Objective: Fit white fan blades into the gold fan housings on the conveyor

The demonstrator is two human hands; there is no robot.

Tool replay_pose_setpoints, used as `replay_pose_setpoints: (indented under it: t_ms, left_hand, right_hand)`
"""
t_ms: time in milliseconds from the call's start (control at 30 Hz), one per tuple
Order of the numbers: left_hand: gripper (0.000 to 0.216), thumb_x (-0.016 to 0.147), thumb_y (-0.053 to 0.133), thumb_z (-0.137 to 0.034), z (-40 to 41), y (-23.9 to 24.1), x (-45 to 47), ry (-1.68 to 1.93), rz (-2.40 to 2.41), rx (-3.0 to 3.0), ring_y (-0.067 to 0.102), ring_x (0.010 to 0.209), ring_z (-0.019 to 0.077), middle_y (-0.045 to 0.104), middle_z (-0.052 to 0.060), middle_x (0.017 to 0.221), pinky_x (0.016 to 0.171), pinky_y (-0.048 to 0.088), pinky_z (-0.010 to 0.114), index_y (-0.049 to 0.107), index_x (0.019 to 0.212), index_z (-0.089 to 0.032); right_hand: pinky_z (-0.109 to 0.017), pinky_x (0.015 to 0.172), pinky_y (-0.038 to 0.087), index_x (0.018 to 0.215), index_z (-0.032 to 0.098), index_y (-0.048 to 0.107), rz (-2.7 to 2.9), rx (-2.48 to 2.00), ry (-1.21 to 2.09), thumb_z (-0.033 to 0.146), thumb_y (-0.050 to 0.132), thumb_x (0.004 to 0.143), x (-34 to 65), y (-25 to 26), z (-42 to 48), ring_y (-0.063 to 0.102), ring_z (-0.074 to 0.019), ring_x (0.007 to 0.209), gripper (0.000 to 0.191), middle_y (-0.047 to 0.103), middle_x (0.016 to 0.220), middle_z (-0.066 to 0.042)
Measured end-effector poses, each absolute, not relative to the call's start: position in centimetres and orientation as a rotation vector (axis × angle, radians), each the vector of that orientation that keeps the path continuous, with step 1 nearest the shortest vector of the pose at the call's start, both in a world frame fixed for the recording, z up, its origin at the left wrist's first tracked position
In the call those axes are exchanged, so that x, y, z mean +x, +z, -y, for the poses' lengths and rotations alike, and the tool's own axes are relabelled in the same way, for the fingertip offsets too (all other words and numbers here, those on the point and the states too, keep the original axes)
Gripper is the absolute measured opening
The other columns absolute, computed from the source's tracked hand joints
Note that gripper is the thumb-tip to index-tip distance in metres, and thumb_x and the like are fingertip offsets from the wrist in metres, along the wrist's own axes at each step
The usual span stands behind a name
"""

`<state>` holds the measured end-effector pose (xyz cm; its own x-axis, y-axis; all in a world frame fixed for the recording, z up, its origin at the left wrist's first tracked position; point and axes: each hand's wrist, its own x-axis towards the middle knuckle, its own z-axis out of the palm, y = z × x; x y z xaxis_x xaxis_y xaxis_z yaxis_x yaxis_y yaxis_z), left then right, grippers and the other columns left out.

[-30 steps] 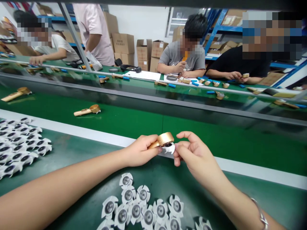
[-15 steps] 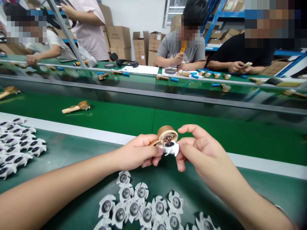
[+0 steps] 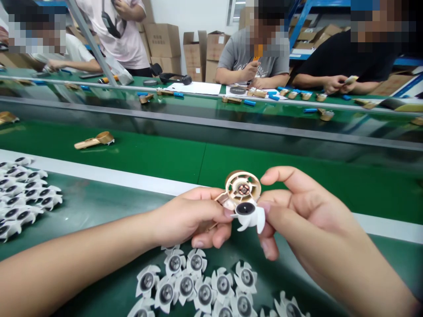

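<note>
In my left hand is a gold handheld fan housing, gripped by its handle. Its round ring faces me, showing spokes and a copper motor coil in the centre. Between the thumb and fingers of my right hand is a white fan blade with a dark round hub, held just below the ring. The blade's left edge is close to my left thumb; I cannot tell whether they touch. Several loose white fan blades lie hub-up on the green table below my hands.
More fan blades lie grouped at the left. Another gold fan housing rests on the green conveyor belt beyond a white edge strip. Across it, people sit at a bench with gold housings and blue cylinders. Cardboard boxes stand behind.
The housing has turned so its spoked ring faces me more. Both hands have come slightly nearer and to the right. The housing on the belt appears further left.
</note>
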<state>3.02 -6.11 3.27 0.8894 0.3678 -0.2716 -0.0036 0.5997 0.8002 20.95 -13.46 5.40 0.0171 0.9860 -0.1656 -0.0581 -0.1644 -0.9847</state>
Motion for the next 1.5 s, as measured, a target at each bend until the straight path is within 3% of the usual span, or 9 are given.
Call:
replay_pose_setpoints:
  t_ms: [400,867,1000,1267,1500]
  left_hand:
    - [0.008,0.08,0.054,-0.02,6.4,3.6,3.3,0.344,-0.609,1.117,0.033,0.043,0.0043,0.045,-0.005,0.056,0.039,0.026,0.013,0.053,0.086,-0.015]
    - [0.008,0.085,0.05,-0.022,6.5,3.4,2.7,0.43,-0.753,1.603,0.034,0.058,0.0077,0.039,-0.004,0.066,0.05,0.028,0.019,0.055,0.089,-0.017]
    - [0.005,0.087,0.049,-0.021,6.5,3.4,2.6,0.415,-0.727,1.564,0.035,0.055,0.0064,0.042,-0.005,0.065,0.049,0.027,0.017,0.051,0.084,-0.016]
    - [0.012,0.089,0.046,-0.018,6.7,3.6,2.4,0.427,-0.698,1.655,0.034,0.061,0.0075,0.04,-0.005,0.07,0.053,0.03,0.018,0.055,0.097,-0.019]
    - [0.008,0.088,0.049,-0.019,6.7,3.6,2.6,0.435,-0.73,1.641,0.037,0.059,0.0069,0.044,-0.004,0.069,0.052,0.031,0.017,0.055,0.092,-0.017]
  right_hand:
    - [-0.028,0.043,0.043,0.096,0.027,0.044,1.09,-1.367,1.192,0.026,0.062,0.074,21.6,5.3,13.2,0.053,-0.0178,0.04,0.029,0.057,0.051,0.004]
    - [-0.025,0.044,0.044,0.099,0.025,0.043,1.076,-1.332,1.197,0.019,0.059,0.073,21.8,4.7,12.9,0.054,-0.0171,0.041,0.031,0.058,0.053,0.004]
    - [-0.023,0.046,0.045,0.1,0.024,0.042,1.057,-1.348,1.204,0.017,0.057,0.075,21.5,5.2,13.1,0.055,-0.0159,0.042,0.03,0.058,0.053,0.005]
    - [-0.02,0.048,0.044,0.1,0.024,0.041,1.038,-1.335,1.24,0.015,0.055,0.077,21.1,5.7,13.2,0.056,-0.0142,0.043,0.029,0.059,0.051,0.007]
    - [-0.021,0.05,0.046,0.1,0.024,0.041,1.033,-1.334,1.257,0.016,0.057,0.077,21.1,5.7,13.2,0.056,-0.0144,0.043,0.029,0.06,0.052,0.006]
